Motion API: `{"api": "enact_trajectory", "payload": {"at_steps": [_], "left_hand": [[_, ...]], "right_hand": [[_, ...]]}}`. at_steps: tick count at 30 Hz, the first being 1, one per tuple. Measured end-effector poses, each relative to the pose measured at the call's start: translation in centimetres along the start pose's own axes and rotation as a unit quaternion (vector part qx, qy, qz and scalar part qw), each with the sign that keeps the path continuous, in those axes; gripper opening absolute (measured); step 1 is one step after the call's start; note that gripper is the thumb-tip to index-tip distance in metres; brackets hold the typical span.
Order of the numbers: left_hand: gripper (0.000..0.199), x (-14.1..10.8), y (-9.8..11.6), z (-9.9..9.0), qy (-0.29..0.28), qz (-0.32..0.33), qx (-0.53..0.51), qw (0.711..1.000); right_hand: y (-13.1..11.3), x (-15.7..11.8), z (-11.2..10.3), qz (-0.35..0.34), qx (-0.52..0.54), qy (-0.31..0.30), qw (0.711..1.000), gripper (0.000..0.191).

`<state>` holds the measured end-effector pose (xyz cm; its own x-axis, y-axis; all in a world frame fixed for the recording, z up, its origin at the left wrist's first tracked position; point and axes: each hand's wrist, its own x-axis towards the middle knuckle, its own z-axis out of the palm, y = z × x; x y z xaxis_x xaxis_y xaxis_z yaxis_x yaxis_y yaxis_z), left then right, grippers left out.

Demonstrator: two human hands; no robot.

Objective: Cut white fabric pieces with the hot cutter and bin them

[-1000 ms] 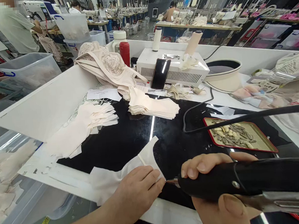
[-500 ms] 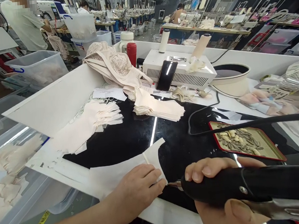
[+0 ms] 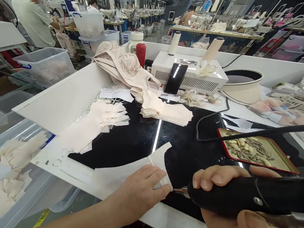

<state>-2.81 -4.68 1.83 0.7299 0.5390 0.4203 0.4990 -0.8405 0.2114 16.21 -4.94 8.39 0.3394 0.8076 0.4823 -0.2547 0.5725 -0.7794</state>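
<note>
A cut piece of pale fabric point(image 3: 117, 174) lies across the glossy black tabletop, with a narrow light strip point(image 3: 151, 160) over its right part. My left hand point(image 3: 142, 185) has its thumb and fingers closed on the fabric near its right end. In my right hand point(image 3: 223, 175) is a thick black handheld tool point(image 3: 276, 195) with a slim metal tip point(image 3: 179, 191). That tip points left and meets the fabric's edge beside my left fingertips; whether it presses in I cannot tell.
Two fabric stacks point(image 3: 165, 111) point(image 3: 96, 122) lie beyond my hands. A red-rimmed tray point(image 3: 283, 152) of seeds is at right, with a black cable point(image 3: 249, 134) crossing it. Behind are a phone point(image 3: 175, 78), a white vented box point(image 3: 199, 76) and bras point(image 3: 126, 66). A co-worker point(image 3: 33, 23) stands far left.
The whole view has shifted slightly to the right. My left fingers have moved a little along the fabric and strip; the tool tip stays beside them. Both holds continue.
</note>
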Motion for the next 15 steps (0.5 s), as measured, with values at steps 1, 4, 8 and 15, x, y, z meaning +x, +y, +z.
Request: {"api": "enact_trajectory", "payload": {"at_steps": [1, 4, 8, 15], "left_hand": [[0.023, 0.0, 0.0, 0.0, -0.001, 0.0, -0.002, 1.0], [0.025, 0.0, 0.0, 0.0, -0.002, -0.002, -0.007, 1.0], [0.03, -0.2, 0.0, 0.1, -0.004, -0.007, -0.003, 1.0], [0.029, -0.1, -0.2, 0.1, 0.004, -0.01, -0.006, 1.0]], "right_hand": [[0.0, 0.1, 0.2, -0.005, 0.001, 0.007, 1.0, 0.045], [0.2, 0.5, 0.7, -0.011, 0.011, 0.048, 0.999, 0.049], [0.5, 1.2, 1.3, -0.012, 0.014, 0.059, 0.998, 0.045], [1.5, 1.5, 1.6, -0.038, 0.011, 0.059, 0.997, 0.042]]}}
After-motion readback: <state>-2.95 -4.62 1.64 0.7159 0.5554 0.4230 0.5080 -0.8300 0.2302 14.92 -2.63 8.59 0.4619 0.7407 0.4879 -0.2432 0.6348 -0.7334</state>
